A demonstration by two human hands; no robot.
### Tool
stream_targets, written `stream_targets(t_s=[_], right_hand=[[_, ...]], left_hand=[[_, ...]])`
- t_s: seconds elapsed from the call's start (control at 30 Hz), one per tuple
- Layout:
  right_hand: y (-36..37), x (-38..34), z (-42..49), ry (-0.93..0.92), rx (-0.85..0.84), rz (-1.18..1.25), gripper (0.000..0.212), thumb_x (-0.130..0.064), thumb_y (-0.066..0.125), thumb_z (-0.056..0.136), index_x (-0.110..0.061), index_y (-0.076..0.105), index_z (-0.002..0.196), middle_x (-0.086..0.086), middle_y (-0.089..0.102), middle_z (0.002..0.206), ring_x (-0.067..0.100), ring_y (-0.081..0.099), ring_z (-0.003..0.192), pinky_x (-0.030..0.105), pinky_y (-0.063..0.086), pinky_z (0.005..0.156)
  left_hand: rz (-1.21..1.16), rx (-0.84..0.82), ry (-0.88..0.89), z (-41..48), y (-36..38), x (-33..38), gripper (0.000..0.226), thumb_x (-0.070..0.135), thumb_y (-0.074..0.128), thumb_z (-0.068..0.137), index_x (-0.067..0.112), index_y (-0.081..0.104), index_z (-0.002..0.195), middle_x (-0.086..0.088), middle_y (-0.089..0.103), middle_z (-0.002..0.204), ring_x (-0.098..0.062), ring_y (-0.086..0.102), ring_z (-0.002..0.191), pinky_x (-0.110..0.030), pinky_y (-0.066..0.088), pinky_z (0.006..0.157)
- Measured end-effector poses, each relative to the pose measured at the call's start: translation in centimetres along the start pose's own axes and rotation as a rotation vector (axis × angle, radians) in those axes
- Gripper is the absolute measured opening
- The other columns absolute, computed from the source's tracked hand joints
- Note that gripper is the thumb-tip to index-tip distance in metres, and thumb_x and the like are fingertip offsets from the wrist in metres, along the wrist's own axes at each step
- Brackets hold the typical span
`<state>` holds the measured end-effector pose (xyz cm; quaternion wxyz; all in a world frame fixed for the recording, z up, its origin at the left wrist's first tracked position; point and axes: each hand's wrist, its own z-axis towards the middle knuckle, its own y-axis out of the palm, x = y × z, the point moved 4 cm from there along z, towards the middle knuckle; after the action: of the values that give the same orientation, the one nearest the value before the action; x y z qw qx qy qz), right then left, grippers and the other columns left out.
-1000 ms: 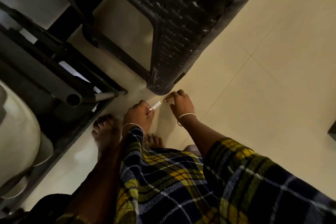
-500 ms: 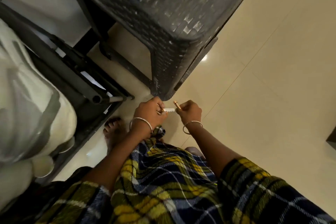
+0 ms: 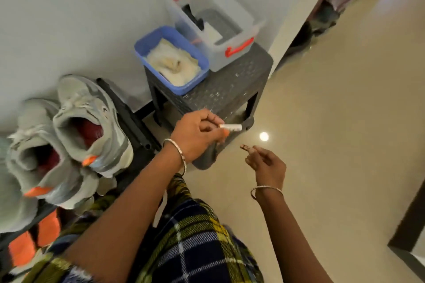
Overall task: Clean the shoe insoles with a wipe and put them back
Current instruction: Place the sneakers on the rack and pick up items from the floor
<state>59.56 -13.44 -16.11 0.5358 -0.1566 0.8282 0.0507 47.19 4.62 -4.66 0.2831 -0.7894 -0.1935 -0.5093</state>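
Dark red insoles point(image 3: 88, 132) sit inside the pair of grey mesh sneakers point(image 3: 92, 108) that we see on the black metal rack point(image 3: 135, 126) at left. On the dark woven plastic stool point(image 3: 225, 89) stands a blue plastic tub point(image 3: 147, 46) of pale crumpled wipes point(image 3: 172, 62), just beside a clear plastic box point(image 3: 220, 57). Our left hand point(image 3: 195, 135) grips a small white tube point(image 3: 231, 127); our right hand point(image 3: 268, 163) pinches a tiny brown piece point(image 3: 246, 147), apart from the tube.
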Motion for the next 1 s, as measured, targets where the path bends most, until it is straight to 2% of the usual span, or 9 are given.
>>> stream_targets(t_s=[0.1,0.23,0.37,0.5,0.6,0.73,0.8,0.9,1.0], right_hand=[[-1.6,-5.4,-1.2,-0.120,-0.043,0.025,0.015,-0.004,0.073,0.086,-0.006,0.074,0.101,0.007,0.075,0.082,0.021,0.070,0.076,0.030,0.059,0.076],[-1.1,-13.1,-1.5,-0.258,-0.082,0.062,0.020,-0.002,0.071,0.087,-0.002,0.073,0.106,0.009,0.076,0.091,0.023,0.072,0.083,0.028,0.059,0.077],[4.0,-20.8,-0.4,-0.357,-0.213,0.046,0.020,0.001,0.072,0.085,0.002,0.070,0.106,0.018,0.074,0.093,0.026,0.072,0.083,0.027,0.059,0.076],[11.3,-26.2,2.5,-0.347,-0.325,-0.032,0.023,0.003,0.076,0.080,0.001,0.066,0.101,0.010,0.072,0.076,0.026,0.074,0.079,0.033,0.060,0.077],[16.8,-27.2,5.6,-0.347,-0.304,-0.215,0.018,0.000,0.081,0.072,-0.008,0.069,0.084,0.012,0.073,0.076,0.024,0.074,0.073,0.037,0.061,0.076],[23.0,-26.7,9.3,-0.349,-0.271,-0.580,0.012,-0.003,0.082,0.065,-0.011,0.073,0.069,0.004,0.073,0.074,0.016,0.071,0.072,0.032,0.060,0.073],[25.4,-25.7,11.4,-0.299,-0.268,-0.739,0.013,-0.009,0.083,0.064,-0.009,0.072,0.071,0.008,0.074,0.077,0.021,0.072,0.075,0.036,0.061,0.074],[27.9,-23.1,16.0,-0.155,-0.335,-0.838,0.036,-0.012,0.085,0.056,-0.003,0.068,0.086,0.015,0.073,0.086,0.029,0.072,0.078,0.042,0.062,0.072],[28.5,-22.2,16.7,-0.056,-0.357,-0.805,0.029,-0.009,0.082,0.065,-0.002,0.068,0.089,0.015,0.074,0.086,0.032,0.073,0.081,0.043,0.062,0.073]], left_hand=[[-0.184,0.155,0.053,-2.0,-1.7,3.1,0.016,0.017,0.074,0.087,0.009,0.067,0.099,-0.005,0.076,0.080,-0.019,0.074,0.076,-0.033,0.056,0.071],[-0.378,0.428,0.021,-2.6,-4.7,2.8,0.017,0.018,0.073,0.087,0.009,0.065,0.099,-0.004,0.077,0.084,-0.021,0.075,0.076,-0.038,0.058,0.072],[-0.447,0.562,-0.015,-1.2,-7.8,1.6,0.021,0.019,0.074,0.087,0.006,0.066,0.102,-0.008,0.077,0.086,-0.020,0.074,0.074,-0.028,0.059,0.064],[-0.482,0.628,-0.002,1.1,-10.1,0.6,0.017,0.021,0.075,0.086,0.011,0.068,0.097,-0.005,0.077,0.084,-0.018,0.074,0.073,-0.027,0.059,0.062],[-0.509,0.664,0.026,2.7,-11.1,0.3,0.016,0.018,0.074,0.086,0.009,0.068,0.097,-0.003,0.076,0.079,-0.014,0.072,0.068,-0.023,0.058,0.060],[-0.505,0.693,0.035,4.8,-12.1,-0.2,0.015,0.018,0.075,0.086,0.012,0.067,0.096,-0.007,0.076,0.082,-0.016,0.073,0.071,-0.025,0.057,0.060],[-0.500,0.717,0.037,5.4,-12.6,-0.3,0.013,0.019,0.075,0.086,0.014,0.066,0.094,-0.008,0.076,0.082,-0.016,0.072,0.071,-0.025,0.057,0.060],[-0.489,0.737,0.045,5.8,-13.1,-0.1,0.017,0.019,0.075,0.086,0.011,0.066,0.097,-0.008,0.076,0.083,-0.013,0.072,0.071,-0.025,0.058,0.061],[-0.498,0.737,0.055,6.1,-13.3,0.2,0.017,0.019,0.075,0.086,0.012,0.066,0.098,-0.008,0.075,0.085,-0.011,0.073,0.071,-0.022,0.058,0.060]])
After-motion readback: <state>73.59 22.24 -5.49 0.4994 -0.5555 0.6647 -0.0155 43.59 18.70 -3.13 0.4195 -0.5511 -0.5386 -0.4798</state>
